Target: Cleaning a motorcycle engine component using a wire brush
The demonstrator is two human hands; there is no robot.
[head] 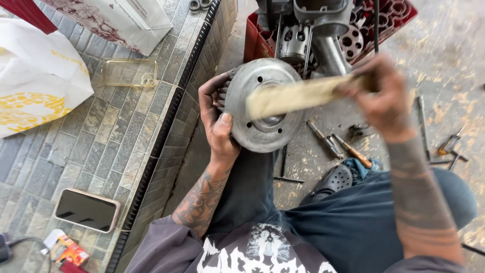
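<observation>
I see left hand (218, 124) gripping finned metal disc (265, 103) by left rim; right hand (385, 98) pinching flat strip (303, 94), blurred, long axis across disc face, left-right.

- Left hand (216, 121): bare, grimy, with tattoos running along the forearm up to the wrist.
- Right hand (385, 98): bare, motion-blurred; dark tattooed bands ring the forearm.
- Shirt (262, 250): grey short sleeves, with a black-and-white print on the chest.
- Trousers (353, 222): dark blue.
- Shoe (334, 181): black, perforated clog.
</observation>
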